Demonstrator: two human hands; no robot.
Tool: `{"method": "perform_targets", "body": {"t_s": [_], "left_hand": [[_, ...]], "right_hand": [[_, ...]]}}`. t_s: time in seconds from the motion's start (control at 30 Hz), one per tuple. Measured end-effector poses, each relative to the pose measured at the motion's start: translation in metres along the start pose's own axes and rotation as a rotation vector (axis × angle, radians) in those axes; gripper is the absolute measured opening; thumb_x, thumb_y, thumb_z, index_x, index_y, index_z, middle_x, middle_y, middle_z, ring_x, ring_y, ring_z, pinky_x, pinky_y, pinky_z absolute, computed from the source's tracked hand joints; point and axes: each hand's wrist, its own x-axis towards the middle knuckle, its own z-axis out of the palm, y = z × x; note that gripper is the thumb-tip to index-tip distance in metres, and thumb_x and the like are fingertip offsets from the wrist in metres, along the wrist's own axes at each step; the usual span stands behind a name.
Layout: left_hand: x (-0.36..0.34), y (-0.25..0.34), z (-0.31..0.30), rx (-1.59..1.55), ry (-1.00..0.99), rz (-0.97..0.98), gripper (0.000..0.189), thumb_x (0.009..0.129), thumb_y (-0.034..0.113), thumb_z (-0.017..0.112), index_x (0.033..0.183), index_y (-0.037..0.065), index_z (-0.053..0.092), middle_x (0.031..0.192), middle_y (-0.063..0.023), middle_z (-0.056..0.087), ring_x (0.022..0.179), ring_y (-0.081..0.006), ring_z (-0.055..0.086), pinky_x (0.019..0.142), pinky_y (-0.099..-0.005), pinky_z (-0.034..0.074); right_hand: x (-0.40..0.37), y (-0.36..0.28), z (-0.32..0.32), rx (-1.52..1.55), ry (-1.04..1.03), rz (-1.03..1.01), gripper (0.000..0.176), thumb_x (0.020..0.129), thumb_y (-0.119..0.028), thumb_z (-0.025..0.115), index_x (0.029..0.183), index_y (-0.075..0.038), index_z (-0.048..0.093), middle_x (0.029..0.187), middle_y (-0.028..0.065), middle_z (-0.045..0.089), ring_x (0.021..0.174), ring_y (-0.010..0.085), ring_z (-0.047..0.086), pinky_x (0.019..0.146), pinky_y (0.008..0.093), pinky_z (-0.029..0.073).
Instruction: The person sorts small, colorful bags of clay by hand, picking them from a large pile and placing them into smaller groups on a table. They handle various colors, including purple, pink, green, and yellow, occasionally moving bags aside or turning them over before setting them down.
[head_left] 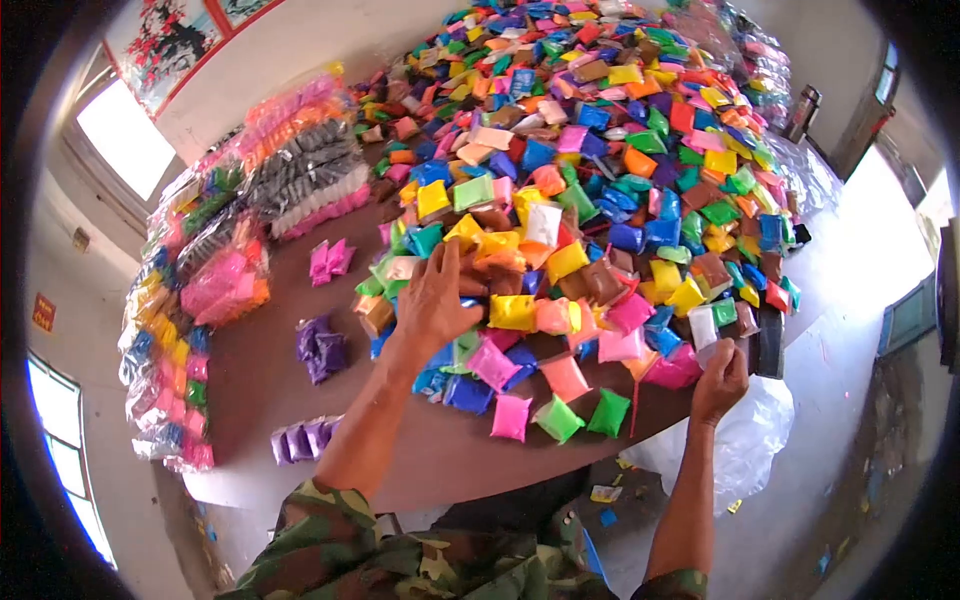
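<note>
A big heap of small coloured packets (600, 150) covers most of a brown table (260, 380). My left hand (435, 300) lies palm-down with spread fingers on packets at the heap's near edge, beside a yellow packet (512, 312). My right hand (720, 380) is at the table's near right edge, fingers pinched on a pale pink packet (706, 335) next to a magenta one (672, 370). Loose pink (510, 415) and green packets (608, 412) lie between my hands.
Small piles of purple packets (320, 348) and pink ones (330, 260) lie on the left of the table. Clear bags stuffed with sorted packets (220, 270) line the far left edge. A white plastic bag (745, 435) hangs below the table on the right.
</note>
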Motion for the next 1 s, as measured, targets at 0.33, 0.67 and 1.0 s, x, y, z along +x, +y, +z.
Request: {"method": "perform_targets", "body": {"t_s": [0.33, 0.67, 1.0], "left_hand": [[0.077, 0.023, 0.042, -0.288, 0.058, -0.068, 0.103, 0.079, 0.027, 0.084, 0.162, 0.006, 0.027, 0.149, -0.0279, 0.053, 0.119, -0.0490, 0.065, 0.093, -0.0532, 0.057], [0.136, 0.128, 0.077, -0.550, 0.362, 0.196, 0.086, 0.079, 0.009, 0.073, 0.155, 0.003, 0.035, 0.144, -0.0312, 0.050, 0.118, -0.0511, 0.060, 0.101, -0.0527, 0.054], [0.077, 0.192, 0.067, -0.287, 0.179, 0.455, 0.080, 0.081, 0.020, 0.077, 0.152, 0.011, 0.042, 0.159, -0.0214, 0.040, 0.113, -0.0432, 0.067, 0.093, -0.0533, 0.058]], "right_hand": [[-0.004, -0.006, -0.004, 0.008, -0.045, 0.080, 0.029, 0.107, -0.020, 0.059, 0.094, 0.003, 0.069, 0.078, 0.0098, 0.067, 0.072, 0.0153, 0.060, 0.068, 0.0358, 0.052], [-0.001, -0.009, -0.003, 0.003, -0.084, 0.080, 0.027, 0.108, -0.019, 0.059, 0.096, 0.003, 0.068, 0.079, 0.0066, 0.065, 0.074, 0.0146, 0.058, 0.069, 0.0345, 0.050], [0.000, 0.000, -0.003, 0.027, -0.081, 0.083, 0.027, 0.107, -0.020, 0.060, 0.097, 0.003, 0.069, 0.082, 0.0045, 0.067, 0.076, 0.0134, 0.059, 0.071, 0.0332, 0.051]]}}
